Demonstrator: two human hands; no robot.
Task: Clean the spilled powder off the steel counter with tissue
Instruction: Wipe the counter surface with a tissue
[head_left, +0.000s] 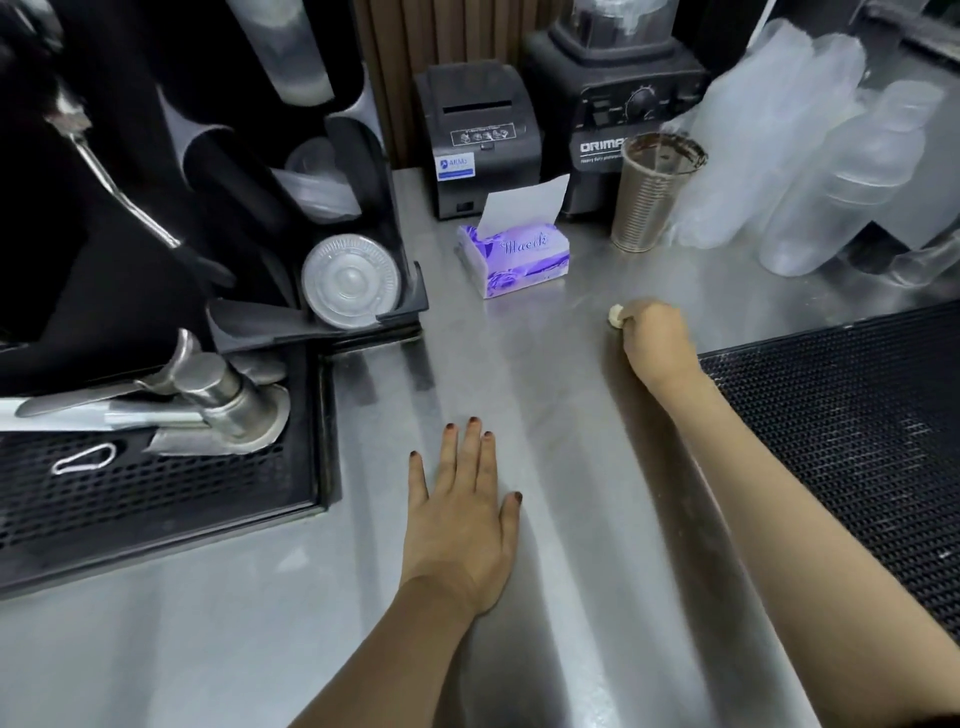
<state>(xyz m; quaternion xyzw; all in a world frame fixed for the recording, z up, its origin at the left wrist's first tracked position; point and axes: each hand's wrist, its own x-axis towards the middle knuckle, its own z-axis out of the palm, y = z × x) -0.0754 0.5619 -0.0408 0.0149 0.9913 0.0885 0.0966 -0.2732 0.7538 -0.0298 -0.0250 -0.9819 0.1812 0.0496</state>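
While the left hand (462, 512) lies flat and open on the steel desk (571, 467) nearer than the tissue pack (514, 257), seemingly bracing, the right hand (655, 332) grips a wadded tissue (615, 315) pressed to the desk right of that pack, likely scrubbing powder too faint to see.

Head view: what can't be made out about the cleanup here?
The tissue: mostly hidden inside the right hand; only one end shows.
Any powder: none discernible on the steel counter; reflections and blur.
Counter beneath the left hand: covered.
The blender: jar cut off by the top edge.
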